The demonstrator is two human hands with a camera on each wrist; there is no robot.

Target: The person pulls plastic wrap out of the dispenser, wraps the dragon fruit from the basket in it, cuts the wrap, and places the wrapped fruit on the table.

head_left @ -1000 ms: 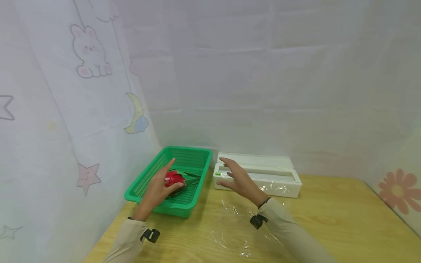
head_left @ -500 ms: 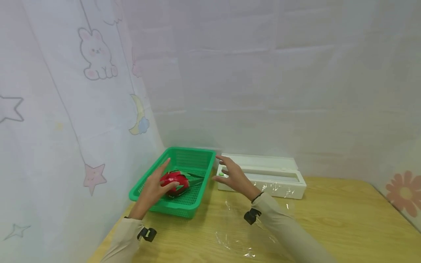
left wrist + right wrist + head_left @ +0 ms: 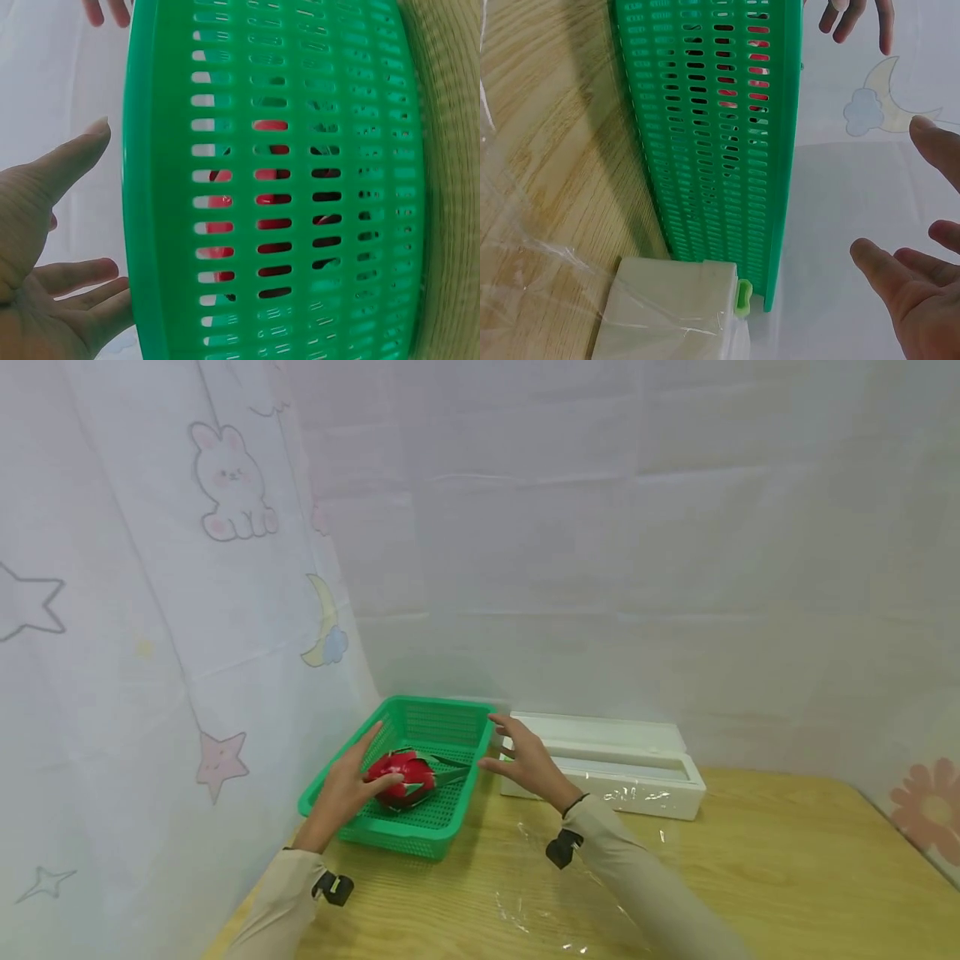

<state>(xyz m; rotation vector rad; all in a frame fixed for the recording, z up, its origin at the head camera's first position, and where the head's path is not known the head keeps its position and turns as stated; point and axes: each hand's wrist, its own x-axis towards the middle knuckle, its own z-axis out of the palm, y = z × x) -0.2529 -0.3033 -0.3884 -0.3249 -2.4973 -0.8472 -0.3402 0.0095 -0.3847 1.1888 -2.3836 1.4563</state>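
A red dragon fruit (image 3: 405, 778) with green leafy tips lies inside a green plastic basket (image 3: 397, 837) at the left of the table. My left hand (image 3: 345, 795) hovers over the basket's left side, thumb and fingers spread, with nothing held. Near the basket's right rim, my right hand (image 3: 528, 762) is likewise spread and holds nothing. In the left wrist view, red skin shows through slots of the basket wall (image 3: 165, 225), and the left hand (image 3: 45, 262) is above the rim. The right hand (image 3: 915, 292) appears beyond the rim in the right wrist view.
A long white box (image 3: 645, 793) with its lid raised stands right of the basket, a green slider (image 3: 743, 298) at its end. Clear plastic film (image 3: 555, 893) stretches from it across the wooden table (image 3: 780, 860). A printed cloth (image 3: 525, 568) hangs behind.
The view has shifted slightly, with basket and box appearing a little farther right. Relative to the basket, my right hand has moved left to its right rim; my left hand has shifted slightly left.
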